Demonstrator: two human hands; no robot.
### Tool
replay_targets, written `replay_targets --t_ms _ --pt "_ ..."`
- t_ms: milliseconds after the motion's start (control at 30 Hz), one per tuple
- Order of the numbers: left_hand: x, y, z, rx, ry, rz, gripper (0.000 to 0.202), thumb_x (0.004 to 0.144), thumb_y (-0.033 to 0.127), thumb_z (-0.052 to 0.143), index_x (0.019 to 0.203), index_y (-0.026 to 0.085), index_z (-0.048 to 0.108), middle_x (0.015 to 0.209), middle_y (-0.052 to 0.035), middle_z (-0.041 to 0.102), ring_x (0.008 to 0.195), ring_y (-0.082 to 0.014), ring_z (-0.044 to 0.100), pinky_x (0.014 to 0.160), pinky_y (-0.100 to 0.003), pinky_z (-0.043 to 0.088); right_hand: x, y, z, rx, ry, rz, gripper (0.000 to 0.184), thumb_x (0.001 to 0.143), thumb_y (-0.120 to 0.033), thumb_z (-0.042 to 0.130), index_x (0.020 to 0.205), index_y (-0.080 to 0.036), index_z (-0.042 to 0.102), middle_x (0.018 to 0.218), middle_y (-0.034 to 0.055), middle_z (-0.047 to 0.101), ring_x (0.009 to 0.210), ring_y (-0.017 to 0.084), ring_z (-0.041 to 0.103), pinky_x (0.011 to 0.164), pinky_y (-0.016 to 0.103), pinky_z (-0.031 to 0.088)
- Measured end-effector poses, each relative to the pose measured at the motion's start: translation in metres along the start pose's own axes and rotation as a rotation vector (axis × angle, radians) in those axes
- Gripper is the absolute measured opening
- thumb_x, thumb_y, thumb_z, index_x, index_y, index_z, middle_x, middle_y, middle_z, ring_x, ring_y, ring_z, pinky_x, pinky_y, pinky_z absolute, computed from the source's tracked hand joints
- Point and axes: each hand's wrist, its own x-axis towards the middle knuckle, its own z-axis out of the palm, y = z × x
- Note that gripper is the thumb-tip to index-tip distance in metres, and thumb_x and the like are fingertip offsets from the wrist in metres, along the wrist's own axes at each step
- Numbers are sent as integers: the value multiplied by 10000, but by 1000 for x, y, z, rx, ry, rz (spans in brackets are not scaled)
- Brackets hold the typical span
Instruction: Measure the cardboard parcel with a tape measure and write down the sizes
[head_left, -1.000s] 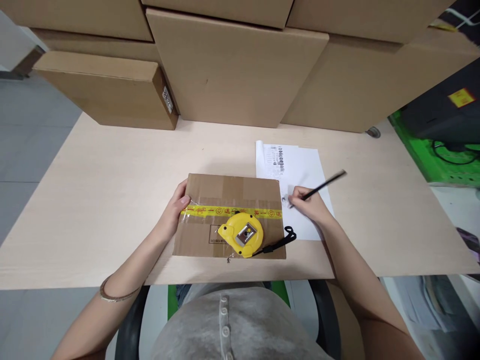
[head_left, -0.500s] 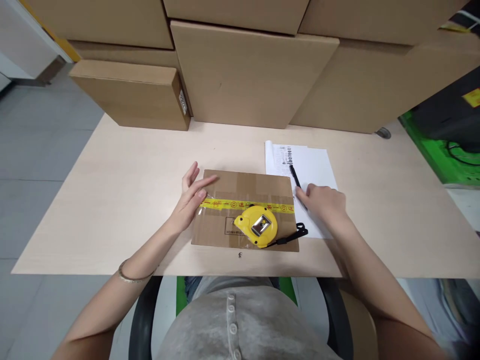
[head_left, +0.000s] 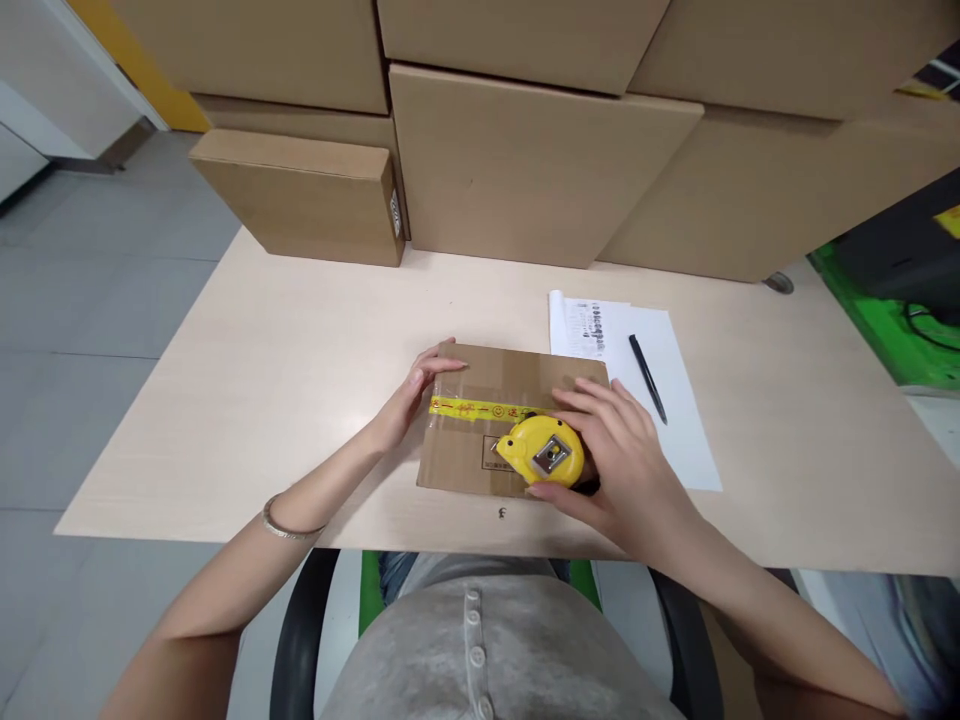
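Observation:
A flat cardboard parcel (head_left: 480, 405) sealed with yellow printed tape lies on the pale table (head_left: 300, 360) in front of me. A yellow tape measure (head_left: 546, 452) rests on its near right part. My right hand (head_left: 611, 450) is wrapped round the tape measure from the right, thumb on the near side and fingers on the far side. My left hand (head_left: 409, 398) rests on the parcel's left edge, fingers curled over the top corner. A black pen (head_left: 647, 364) lies loose on a white sheet of paper (head_left: 660, 400) to the right of the parcel.
Large cardboard boxes (head_left: 540, 160) are stacked along the table's far edge, a smaller one (head_left: 300, 195) at the left. A green mat (head_left: 885, 310) and dark equipment sit at the right. A tiny screw-like bit (head_left: 502, 514) lies near the front edge.
My right hand put the pen down on the paper and moved left onto the tape measure. My left hand lifted briefly, then settled back on the parcel's left edge. The view shifted left.

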Motion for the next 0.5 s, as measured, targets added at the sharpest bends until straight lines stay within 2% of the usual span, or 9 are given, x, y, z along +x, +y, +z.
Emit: replay_targets --t_ms 100,167,233,400,500 --pt "0 -2 -1 -34 -3 2 531 1063 652 358 1238 366 770 1553 -16 588 1595 -267 373 1368 -504 232 3 -3 1 296 -129 139 539 938 -553 734 1366 -274 562 1322 144 747 1254 364 714 1018 613 605" --pt "0 -3 -2 -42 4 -4 543 1055 670 372 1239 355 774 1480 -35 627 1549 -273 428 1355 -493 255 13 -7 0 425 -194 184 472 968 -484 716 1367 -284 563 1277 126 763 1100 309 777 888 492 671" --pt "1 -4 -3 -53 5 10 552 1047 685 386 1230 345 779 1409 -46 665 1496 -277 475 1341 -479 268 31 -13 1 462 -209 134 416 980 -420 709 1355 -282 593 1293 116 761 1064 285 785 905 459 668" --pt "5 -5 -3 -192 1 -1 580 993 744 472 1139 281 789 1226 -73 738 1269 -303 613 1198 -464 416 80 -23 14 419 -214 -105 435 1020 -341 652 1446 -304 574 1429 84 715 1264 283 719 1088 500 592" --pt "7 -7 -6 -208 10 -2 565 953 760 536 1118 275 776 1231 -74 714 1271 -313 592 1154 -450 431 92 -23 22 429 -228 -198 454 1034 -290 619 1482 -314 555 1498 63 678 1339 259 679 1142 478 557"
